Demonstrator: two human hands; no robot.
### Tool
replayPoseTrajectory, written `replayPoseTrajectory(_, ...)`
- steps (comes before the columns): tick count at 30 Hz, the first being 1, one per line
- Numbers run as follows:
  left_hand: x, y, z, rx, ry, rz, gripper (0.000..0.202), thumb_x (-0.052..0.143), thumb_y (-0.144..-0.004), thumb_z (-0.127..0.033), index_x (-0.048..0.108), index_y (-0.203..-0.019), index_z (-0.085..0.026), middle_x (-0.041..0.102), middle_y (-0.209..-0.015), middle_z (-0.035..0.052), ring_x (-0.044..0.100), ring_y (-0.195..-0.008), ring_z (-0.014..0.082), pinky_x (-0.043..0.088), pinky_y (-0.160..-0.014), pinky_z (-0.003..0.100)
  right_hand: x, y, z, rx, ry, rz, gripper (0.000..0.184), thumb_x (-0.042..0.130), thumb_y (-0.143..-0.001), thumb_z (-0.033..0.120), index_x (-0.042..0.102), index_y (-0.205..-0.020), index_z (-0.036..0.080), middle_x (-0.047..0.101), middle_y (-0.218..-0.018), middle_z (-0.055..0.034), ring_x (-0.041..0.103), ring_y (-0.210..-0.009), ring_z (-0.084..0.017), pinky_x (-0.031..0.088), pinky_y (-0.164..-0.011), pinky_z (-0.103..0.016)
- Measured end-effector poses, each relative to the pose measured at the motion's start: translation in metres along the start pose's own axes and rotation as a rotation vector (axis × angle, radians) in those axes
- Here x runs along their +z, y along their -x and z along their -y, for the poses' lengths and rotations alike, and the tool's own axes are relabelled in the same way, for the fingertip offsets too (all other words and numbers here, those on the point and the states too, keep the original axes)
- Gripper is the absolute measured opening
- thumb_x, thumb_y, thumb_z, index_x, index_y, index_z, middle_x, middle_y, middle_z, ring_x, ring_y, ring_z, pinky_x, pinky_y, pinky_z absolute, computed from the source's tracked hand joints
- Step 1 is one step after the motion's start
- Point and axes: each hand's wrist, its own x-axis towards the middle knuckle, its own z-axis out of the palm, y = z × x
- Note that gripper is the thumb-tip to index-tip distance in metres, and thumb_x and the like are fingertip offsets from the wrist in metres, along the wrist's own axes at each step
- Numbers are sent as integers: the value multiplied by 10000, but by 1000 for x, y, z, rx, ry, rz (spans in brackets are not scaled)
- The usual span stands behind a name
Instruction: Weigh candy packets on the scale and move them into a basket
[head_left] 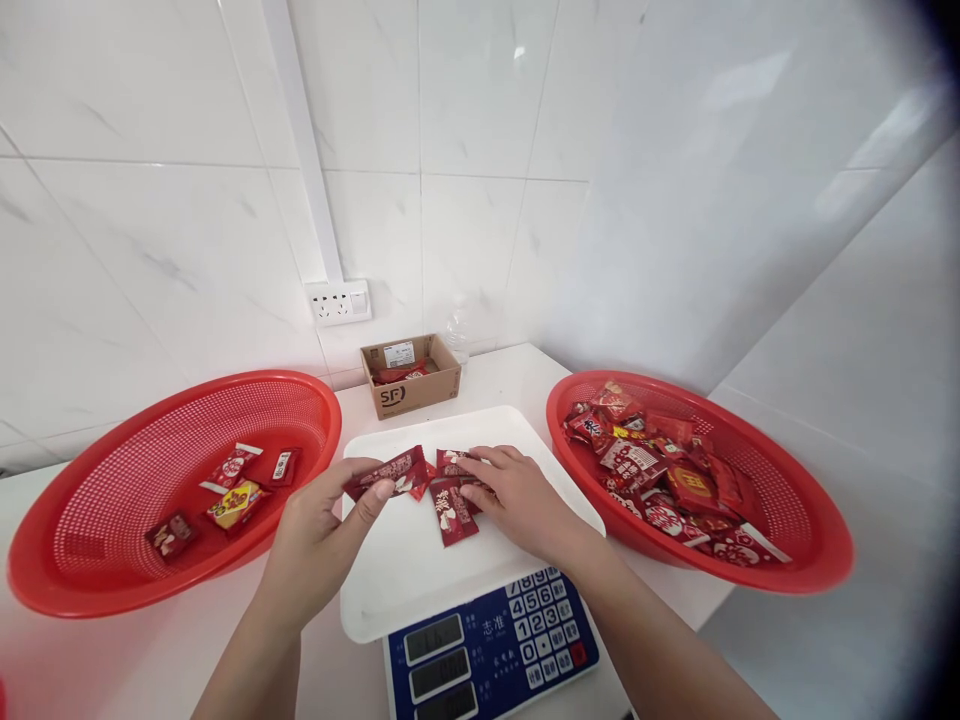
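Note:
Between the thumb and fingers of my left hand (326,530) is a dark red snack packet (397,474), held above the white weighing tray (367,600). My right hand (517,500) reaches over the same tray, its fingers resting on a small group of similar packets. One of these, a dark red snack packet (452,512) with pale print, lies in front of its fingertips. Whether the right fingers grip any packet cannot be made out. Below the tray is the scale's blue keypad panel (495,640), with number keys and displays.
At left stands a red mesh basket (97,500) with several packets, one yellow (236,503). A fuller red basket (814,530) of wrapped snacks is at right. Behind the tray are a cardboard box (420,392) holding red packets and a clear plastic bottle (457,328) by the wall.

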Motion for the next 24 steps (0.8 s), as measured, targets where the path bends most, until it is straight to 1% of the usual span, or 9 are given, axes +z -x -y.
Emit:
replayPoseTrajectory(3,-1,0,0,6,2,-4,324,522,-817,-498,658,-877,-210,697,-755,26,634,-676,186,500,-589,257,3,-3,8,-44,-20,-11,334,463,-908,297,581,-1218,253,573,-1257,-45,494,-1096,-233,412,-932,-402)
replayPoseTrajectory(8,-2,0,-1,1,2,3,314,522,-826,-484,654,-891,-207,689,-761,27,625,-688,182,502,-595,252,9,-9,13,-71,-23,1,304,442,-920,294,622,-1156,227,572,-1266,-38,505,-1096,-232,401,-953,-411)
replayPoseTrajectory(12,-2,0,-3,-1,8,8,312,523,-827,-482,657,-882,-206,688,-751,30,624,-677,186,503,-590,260,9,-12,11,-33,-40,3,284,441,-918,306,651,-1085,213,582,-1243,-57,522,-1107,-232,400,-956,-410)
replayPoseTrajectory(16,-3,0,-3,11,11,8,308,520,-828,-480,659,-882,-210,686,-742,26,624,-670,184,503,-593,260,5,-13,8,12,-117,29,269,432,-916,291,651,-1046,205,590,-1219,-62,553,-1076,-214,426,-926,-376)
replayPoseTrajectory(19,-3,0,-3,21,9,5,301,526,-823,-477,659,-876,-212,686,-742,23,624,-670,180,501,-584,250,1,-12,6,25,-159,39,260,413,-919,266,640,-1029,202,591,-1202,-59,561,-1058,-202,432,-916,-355)
replayPoseTrajectory(24,-3,-1,-3,30,10,7,290,524,-827,-467,655,-876,-213,687,-755,21,621,-678,175,508,-613,251,-1,-12,4,30,-195,72,274,360,-930,220,626,-986,188,575,-1210,-65,559,-1069,-193,432,-920,-342)
